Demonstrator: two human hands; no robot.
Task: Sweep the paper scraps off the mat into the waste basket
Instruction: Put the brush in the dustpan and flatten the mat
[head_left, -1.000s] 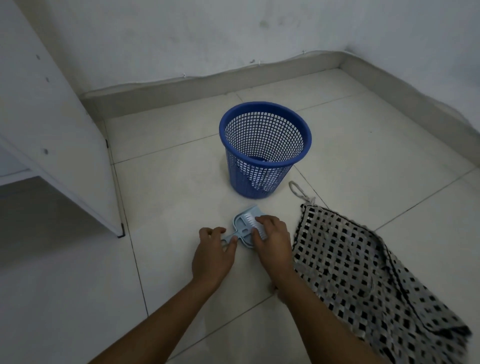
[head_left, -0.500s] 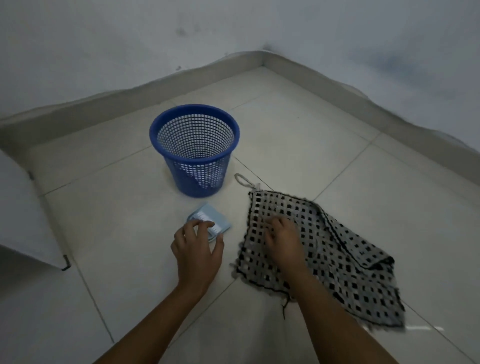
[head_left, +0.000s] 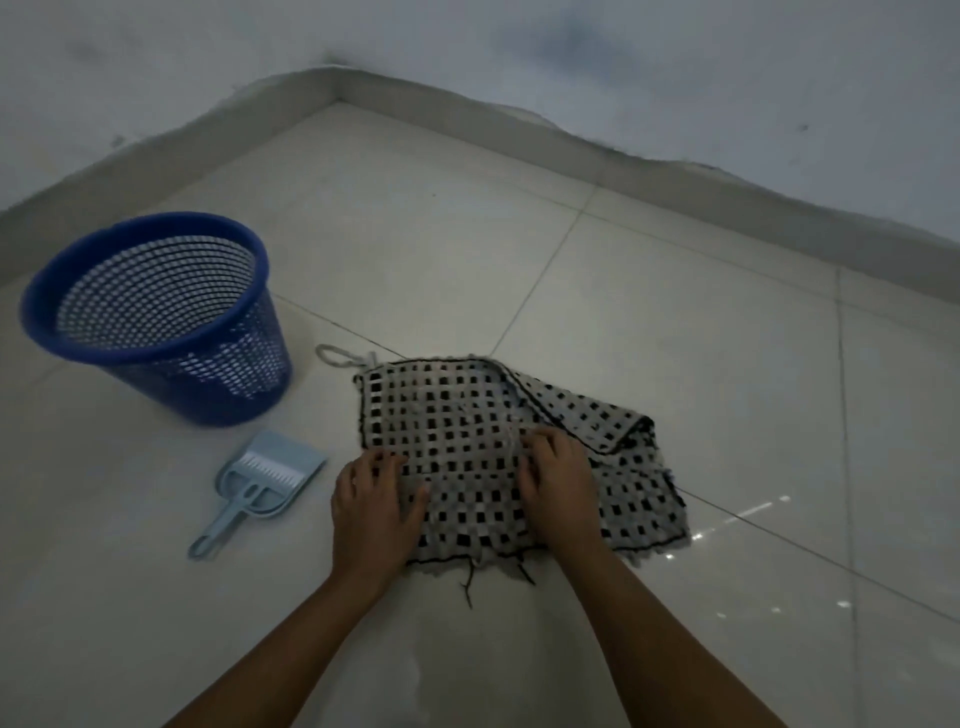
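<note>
left hand (head_left: 375, 506): has left the dustpan set (head_left: 267, 480), now rests on the checked mat (head_left: 467, 415)
dustpan set: lies free on the floor
right hand (head_left: 558, 480): moved rightward on the mat

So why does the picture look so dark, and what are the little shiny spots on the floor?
Head view: the room is dimly lit, so everything looks grey-blue. The bright specks are glare on the glossy floor tiles right of the checkered mat. The wide lens bends the skirting board, and the blue basket looks slightly blurred.
</note>
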